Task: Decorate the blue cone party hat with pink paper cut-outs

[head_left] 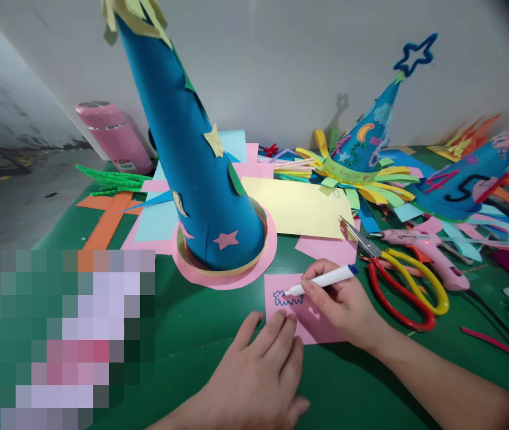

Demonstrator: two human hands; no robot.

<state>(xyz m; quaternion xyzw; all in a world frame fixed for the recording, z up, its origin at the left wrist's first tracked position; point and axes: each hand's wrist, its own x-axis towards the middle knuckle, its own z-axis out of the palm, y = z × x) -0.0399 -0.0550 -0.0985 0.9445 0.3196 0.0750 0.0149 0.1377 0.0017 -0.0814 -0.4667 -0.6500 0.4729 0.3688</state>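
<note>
My right hand [337, 301] grips a white marker [328, 279] with a dark blue end. Its tip touches a pink paper square [321, 331], on a wavy, cloud-like outline drawn in blue. With fingers stretched out, my left hand [266, 358] lies flat, fingertips on the paper's lower left edge. Behind the paper rises a tall blue paper cone hat [192, 161] with a pink brim, paper stars on its side and pale yellow strips at its top. Scissors [398, 275] with red and yellow handles lie partly spread, right of my right hand.
A pink glue gun [434, 251] lies beyond the scissors. Two smaller decorated blue cone hats [366, 140] stand at the back right among paper strips. A yellow sheet [299, 206], green pipe cleaners [111, 179] and a pink bottle [117, 137] are behind. The lower left is pixelated.
</note>
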